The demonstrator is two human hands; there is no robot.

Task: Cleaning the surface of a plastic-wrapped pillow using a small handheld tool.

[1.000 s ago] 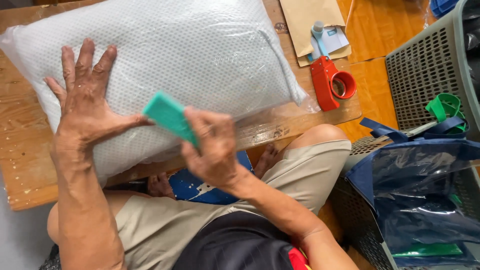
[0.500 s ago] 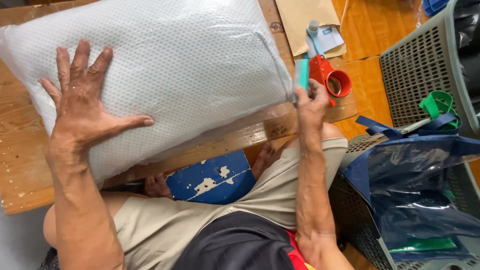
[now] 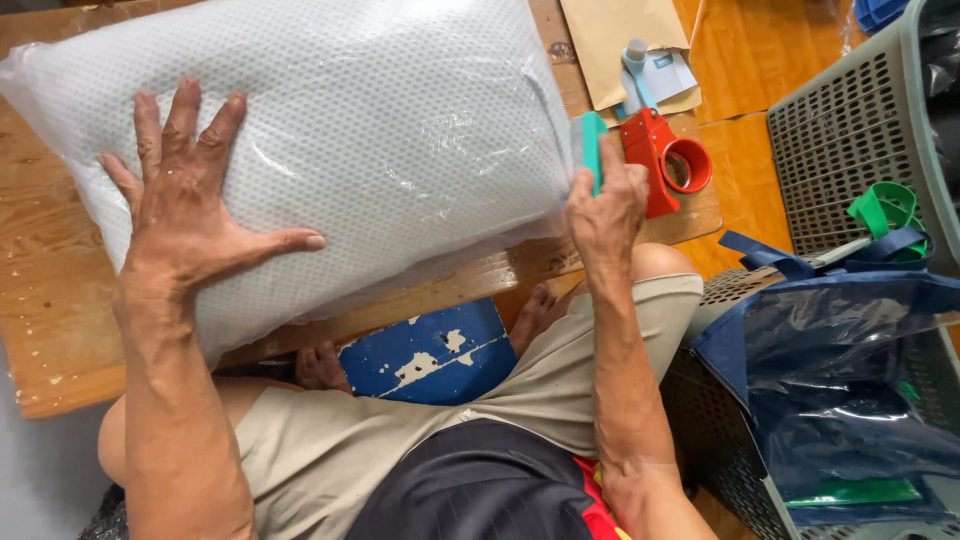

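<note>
A large white pillow [image 3: 380, 130] sealed in clear plastic lies across a low wooden table [image 3: 50, 330]. My left hand [image 3: 190, 220] presses flat on its left part, fingers spread. My right hand [image 3: 605, 205] grips a small teal flat tool [image 3: 590, 145] upright against the pillow's right end, where the plastic bunches. A red tape dispenser [image 3: 665, 160] sits on the table just right of that hand.
A brown envelope [image 3: 625, 40] with a small white-blue item lies at the back right. A grey plastic basket [image 3: 850, 130] stands at the right, with a green object [image 3: 885, 205] and a dark blue bag [image 3: 850, 370] in front. My knees and a blue chipped board [image 3: 430, 350] are below the table.
My right hand carried the teal tool from the pillow's front middle to its right end and now holds it upright there. The left hand stayed pressed on the pillow.
</note>
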